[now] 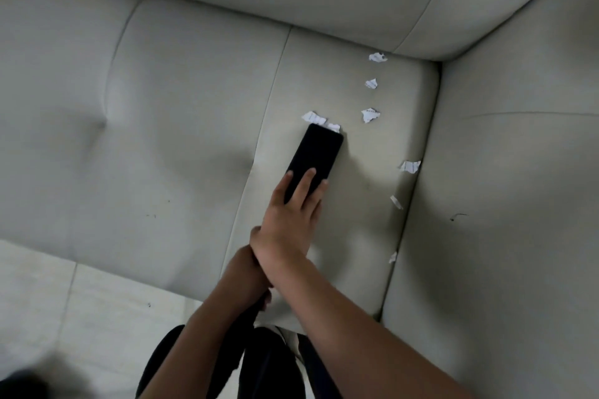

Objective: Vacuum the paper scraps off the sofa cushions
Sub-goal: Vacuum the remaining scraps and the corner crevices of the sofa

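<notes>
Right hand (pixel 288 217) presses flat, fingers straight, on black vacuum head (pixel 319 152) touching paper scraps (pixel 313 116); left hand (pixel 249 269) grips dark handle (pixel 249 314) (mostly hidden).

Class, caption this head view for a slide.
Left hand grips vacuum wand; right hand presses its black head against paper scraps on sofa cushion.

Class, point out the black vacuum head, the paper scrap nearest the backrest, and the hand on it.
black vacuum head (pixel 316 152): head view, middle of top face
paper scrap nearest the backrest (pixel 377 57): head view, its centre
right hand (pixel 288 220): head view, back of hand
</notes>
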